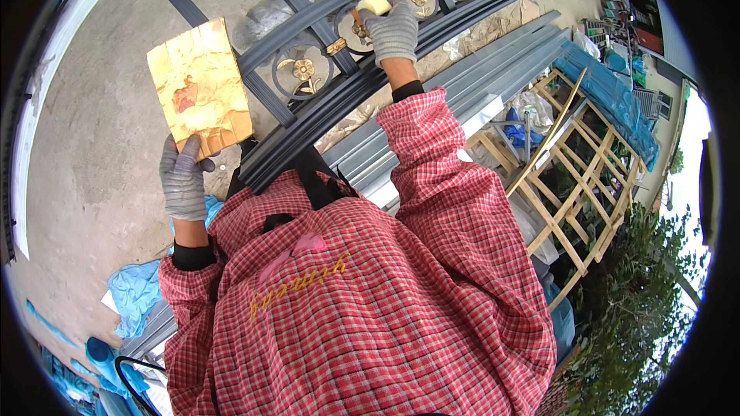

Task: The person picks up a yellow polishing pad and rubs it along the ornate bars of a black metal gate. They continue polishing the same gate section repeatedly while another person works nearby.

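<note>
My left hand (185, 177), in a grey glove, grips the lower edge of a flat rectangular board (199, 81). The board's face is coated in crinkled gold, with a reddish worn patch near its middle. My gloved right hand (395, 37) is closed round a pale yellow sponge-like block (375, 3); a small orange-brown piece shows beside it. That hand is over a dark grey metal railing (285, 38), at a ring with a flower ornament partly hidden by the fingers. Nearer the board, another ring holds a gold flower ornament (304, 69).
Long grey metal profiles (470, 81) lie beyond the railing on the right. Further right are a wooden lattice frame (570, 185) and blue sheeting (609, 96). A crumpled blue cloth (137, 296) is on the concrete floor (85, 169) at left.
</note>
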`<act>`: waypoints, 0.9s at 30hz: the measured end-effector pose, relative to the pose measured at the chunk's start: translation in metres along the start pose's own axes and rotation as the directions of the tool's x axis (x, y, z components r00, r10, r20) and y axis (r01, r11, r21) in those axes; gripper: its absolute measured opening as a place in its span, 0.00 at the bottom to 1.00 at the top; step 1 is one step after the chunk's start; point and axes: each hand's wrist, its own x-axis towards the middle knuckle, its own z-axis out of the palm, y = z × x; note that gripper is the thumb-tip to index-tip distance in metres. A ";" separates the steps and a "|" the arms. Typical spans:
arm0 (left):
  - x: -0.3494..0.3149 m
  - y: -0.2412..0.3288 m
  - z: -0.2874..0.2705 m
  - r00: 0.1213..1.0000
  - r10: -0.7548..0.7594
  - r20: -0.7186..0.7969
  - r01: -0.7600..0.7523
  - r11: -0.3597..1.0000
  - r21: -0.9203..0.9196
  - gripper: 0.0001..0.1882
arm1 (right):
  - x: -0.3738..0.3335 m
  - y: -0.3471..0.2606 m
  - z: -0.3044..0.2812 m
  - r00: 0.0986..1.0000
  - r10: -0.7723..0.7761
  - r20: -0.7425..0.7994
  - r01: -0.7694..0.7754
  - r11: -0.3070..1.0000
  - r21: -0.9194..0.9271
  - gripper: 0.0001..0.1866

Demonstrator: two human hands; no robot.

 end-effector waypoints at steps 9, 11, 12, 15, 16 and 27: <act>0.000 0.000 -0.001 1.000 -0.006 -0.004 0.006 1.000 0.012 0.19 | 0.007 0.013 0.003 0.994 -0.002 -0.109 -0.015 0.988 -0.152 0.23; 0.002 -0.001 -0.002 1.000 -0.011 -0.007 0.011 1.000 0.018 0.19 | 0.005 0.008 0.002 0.995 0.001 -0.103 -0.014 0.993 -0.120 0.23; 0.002 0.000 -0.001 1.000 -0.011 -0.005 0.011 1.000 0.023 0.19 | 0.004 0.007 0.002 0.997 -0.014 -0.075 0.002 0.987 -0.159 0.23; 0.000 0.002 0.001 1.000 -0.015 0.004 0.015 1.000 0.013 0.19 | 0.007 0.011 0.011 0.996 -0.076 -0.045 0.061 0.960 -0.272 0.23; 0.000 0.003 0.001 1.000 -0.017 0.002 0.017 1.000 0.016 0.19 | 0.008 0.018 0.013 0.997 -0.048 -0.060 0.031 0.966 -0.255 0.23; 0.002 0.002 -0.005 1.000 -0.008 -0.003 0.008 1.000 0.007 0.18 | 0.012 0.010 0.011 0.998 0.040 -0.051 -0.050 0.977 -0.208 0.23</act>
